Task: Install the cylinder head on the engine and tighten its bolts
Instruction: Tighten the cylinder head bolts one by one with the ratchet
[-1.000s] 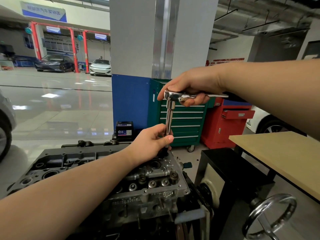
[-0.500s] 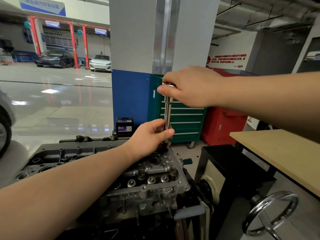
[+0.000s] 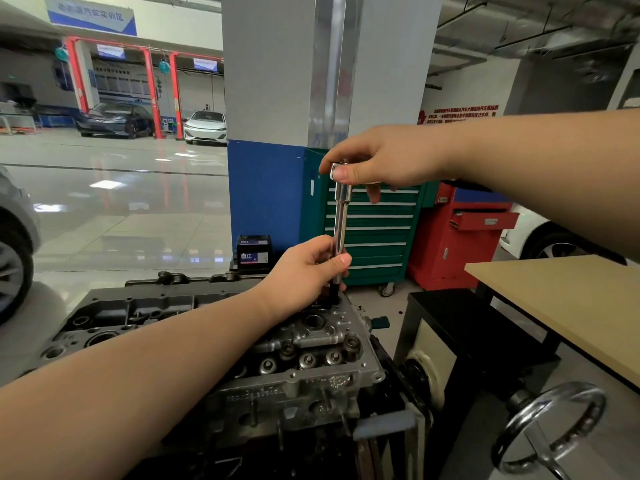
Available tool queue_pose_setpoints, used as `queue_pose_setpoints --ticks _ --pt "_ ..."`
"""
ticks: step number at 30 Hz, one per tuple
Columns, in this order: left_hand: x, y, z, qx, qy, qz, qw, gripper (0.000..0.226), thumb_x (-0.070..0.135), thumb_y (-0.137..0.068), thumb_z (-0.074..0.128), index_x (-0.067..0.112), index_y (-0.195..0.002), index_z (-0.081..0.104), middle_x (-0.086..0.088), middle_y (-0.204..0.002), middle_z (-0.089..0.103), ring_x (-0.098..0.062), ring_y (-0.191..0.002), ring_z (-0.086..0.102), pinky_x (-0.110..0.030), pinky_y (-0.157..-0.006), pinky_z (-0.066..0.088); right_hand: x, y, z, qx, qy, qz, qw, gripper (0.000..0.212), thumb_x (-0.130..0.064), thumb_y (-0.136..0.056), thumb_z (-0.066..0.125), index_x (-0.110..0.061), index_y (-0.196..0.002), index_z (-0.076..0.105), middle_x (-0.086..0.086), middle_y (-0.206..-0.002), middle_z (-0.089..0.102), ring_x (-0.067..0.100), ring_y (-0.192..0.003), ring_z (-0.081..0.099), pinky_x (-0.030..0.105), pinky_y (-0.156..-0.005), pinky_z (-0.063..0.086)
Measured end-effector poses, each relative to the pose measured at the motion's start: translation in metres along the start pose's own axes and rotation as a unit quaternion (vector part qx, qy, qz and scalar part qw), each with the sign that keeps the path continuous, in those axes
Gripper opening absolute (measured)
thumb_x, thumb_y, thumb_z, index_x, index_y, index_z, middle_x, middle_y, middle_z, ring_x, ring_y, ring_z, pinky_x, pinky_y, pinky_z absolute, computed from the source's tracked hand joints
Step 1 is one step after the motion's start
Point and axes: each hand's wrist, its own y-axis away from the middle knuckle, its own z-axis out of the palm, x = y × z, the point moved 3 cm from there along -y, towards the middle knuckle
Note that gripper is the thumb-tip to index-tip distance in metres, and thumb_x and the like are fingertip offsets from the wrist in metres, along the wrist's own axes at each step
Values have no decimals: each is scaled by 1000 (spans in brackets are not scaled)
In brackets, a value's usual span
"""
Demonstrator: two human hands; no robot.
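Head view. Cylinder head [image 3: 298, 362] sits on top of the engine [image 3: 114, 317], low centre, at the engine's right end. A chrome wrench [image 3: 340, 216] with a long bar stands upright over the far edge of the cylinder head, its dark socket end down on the metal there (the bolt itself is hidden under it).

Left hand [image 3: 304, 271]: fingers curled round the lower part of the bar, thumb laid across the front, just above the socket.

Right hand [image 3: 377, 161]: grips the top of the wrench from above, thumb pressed against the chrome head, fingers folded over it; handle is hidden behind the hand.

Behind: green tool cabinet [image 3: 374, 233], red cabinet [image 3: 460, 237], wooden table [image 3: 568, 306] right, steel handwheel [image 3: 550, 431] bottom right.
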Motion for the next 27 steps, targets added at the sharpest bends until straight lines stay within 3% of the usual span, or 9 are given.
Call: queue_pose_setpoints --ticks 3,6,9,11,14,17,20,23,27 --pt "0 0 -1 0 -2 2 1000 17 21 -106 61 8 -116 66 -18 -109 75 -33 -95 76 -55 -97 58 4 -1 -1 30 -100 66 992 41 -54 -106 49 -26 -127 70 -1 -99 78 18 -70 71 31 -61 54" --pt "-1 0 -1 -6 5 -1 1000 16 20 -106 62 8 -114 66 -21 -109 73 -36 -95 76 -56 -94 59 10 5 -10 -14 -238 146 960 34 -30 -110 49 -6 -119 71 11 -93 78 18 -69 70 27 -55 55" --pt "0 0 0 -6 9 -10 1000 18 22 -106 62 9 -118 67 -18 -112 74 -35 -96 76 -56 -93 59 11 11 -14 35 -216 158 963 24 -25 -105 61 -3 -109 69 12 -84 76 24 -69 75 29 -59 62" --pt "1 -1 0 -3 13 -16 1000 19 23 -106 62 10 -120 67 -18 -112 75 -35 -96 76 -57 -94 59 9 13 -11 75 -125 157 977 33 -37 -107 58 -5 -109 68 15 -86 78 29 -70 76 36 -63 64" --pt "1 0 -1 -4 11 -13 1000 20 22 -106 62 8 -120 66 -19 -110 74 -36 -95 76 -57 -92 58 1 14 -1 56 -72 157 983 47 -49 -110 42 -8 -110 68 13 -82 79 22 -58 66 30 -53 54" --pt "0 1 -1 -6 10 -11 1000 19 22 -106 63 10 -119 67 -18 -109 74 -33 -94 76 -52 -90 60 -4 21 -5 37 -86 108 990 40 -35 -112 45 -7 -109 74 11 -89 79 19 -62 63 28 -54 56" --pt "1 1 -2 -6 17 -13 1000 19 22 -106 62 10 -120 67 -19 -111 74 -34 -95 76 -52 -92 61 -1 27 -13 3 -95 89 991 30 -28 -112 45 -26 -123 72 7 -89 78 17 -64 67 30 -62 62" --pt "1 1 -1 -7 20 -14 1000 21 21 -106 62 8 -122 66 -20 -113 74 -37 -98 75 -56 -96 59 6 26 -13 -9 -44 86 995 32 -31 -113 41 -44 -128 67 2 -79 75 12 -58 60 27 -55 53" --pt "0 1 -2 -9 18 -8 1000 19 19 -106 61 7 -120 66 -21 -112 73 -37 -97 75 -54 -96 59 16 22 -10 20 -100 68 992 38 -22 -113 41 -43 -120 72 2 -72 70 13 -56 54 29 -51 45"
